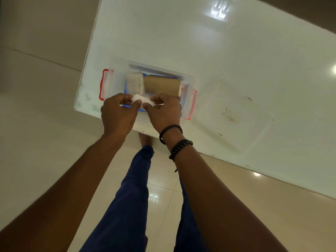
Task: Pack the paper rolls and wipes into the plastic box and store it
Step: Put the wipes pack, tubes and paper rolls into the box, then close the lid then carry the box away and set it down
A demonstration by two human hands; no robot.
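Surface: glossy white table (236, 51) over pale floor tiles (36, 142); I see ceiling lights mirrored in both
Box: clear plastic box (189, 79) with red latches (102, 84) stands open at the table's near left corner
Contents: white paper roll (134, 82) lies at the left inside; brown roll (161, 85) just beside it on the right; blue pack (127, 91) under them, too blurred for me to read
Lid: clear lid (234, 113) lies flat on the table just right of the box
Left hand (118, 115): fingers curled, pinching the left end of a small white roll (141, 100) over the box's near edge
Right hand (163, 113): pinching the same roll's right end; black bracelets (179, 144) on that wrist
Below: blue trousers (131, 197)
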